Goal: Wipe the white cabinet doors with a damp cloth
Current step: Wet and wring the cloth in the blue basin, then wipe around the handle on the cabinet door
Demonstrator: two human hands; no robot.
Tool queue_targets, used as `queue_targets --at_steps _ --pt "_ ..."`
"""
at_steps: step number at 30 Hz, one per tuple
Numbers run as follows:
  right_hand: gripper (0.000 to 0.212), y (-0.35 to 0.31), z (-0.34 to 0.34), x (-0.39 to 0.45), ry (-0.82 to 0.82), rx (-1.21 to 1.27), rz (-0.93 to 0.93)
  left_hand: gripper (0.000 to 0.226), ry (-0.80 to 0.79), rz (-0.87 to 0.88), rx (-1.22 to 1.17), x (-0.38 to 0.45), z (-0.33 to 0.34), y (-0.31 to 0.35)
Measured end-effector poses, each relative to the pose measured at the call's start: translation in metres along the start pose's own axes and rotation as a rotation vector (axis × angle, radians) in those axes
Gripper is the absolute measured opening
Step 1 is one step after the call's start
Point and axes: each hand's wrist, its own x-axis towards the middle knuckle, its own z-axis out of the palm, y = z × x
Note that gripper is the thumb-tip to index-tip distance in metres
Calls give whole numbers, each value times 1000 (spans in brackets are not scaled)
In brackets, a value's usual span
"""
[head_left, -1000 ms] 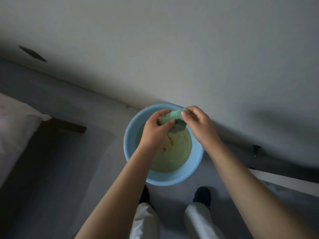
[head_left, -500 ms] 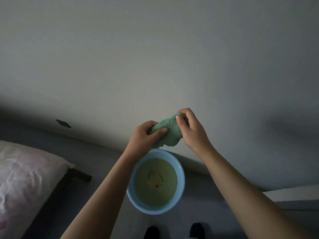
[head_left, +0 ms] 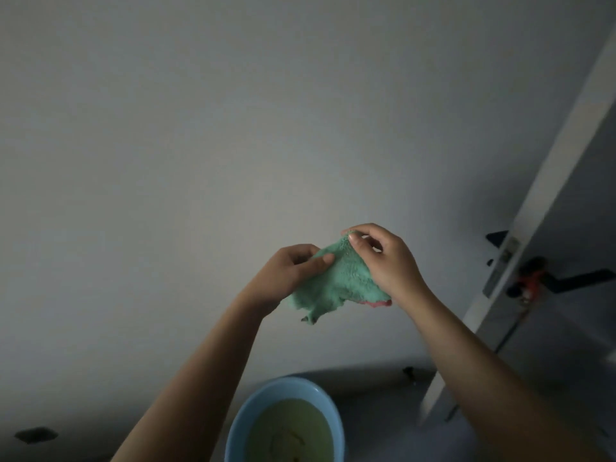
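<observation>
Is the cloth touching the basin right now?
Apart. The head view shows the cloth held up in both hands, with bare wall between it and the basin below.

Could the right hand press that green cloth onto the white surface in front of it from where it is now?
Probably yes. The right hand and left hand hold the green cloth up before the white surface, and nothing stands between them. The blue basin sits lower down, out of the way.
</observation>
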Motion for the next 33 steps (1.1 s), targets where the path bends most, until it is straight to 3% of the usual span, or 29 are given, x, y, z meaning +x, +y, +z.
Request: queue_targets --at_steps 6,11,15,19,25,33 --pt "20 -4 -91 -24 88 49 111 14 -91 90 -7 27 73 41" --pt "27 1 -171 -45 135 233 136 14 -168 130 -65 48 137 81" --pt "29 11 -228 -61 270 102 80 18 -214 122 -49 59 197 99" --pt "31 37 -279 -73 316 -9 107 18 -193 110 -11 71 262 99" --pt "26 111 -338 -85 309 -181 236 12 -153 -12 229 99 339 59" --pt "20 187 -333 -72 373 -106 423 6 86 -144 80 129 374 -3"
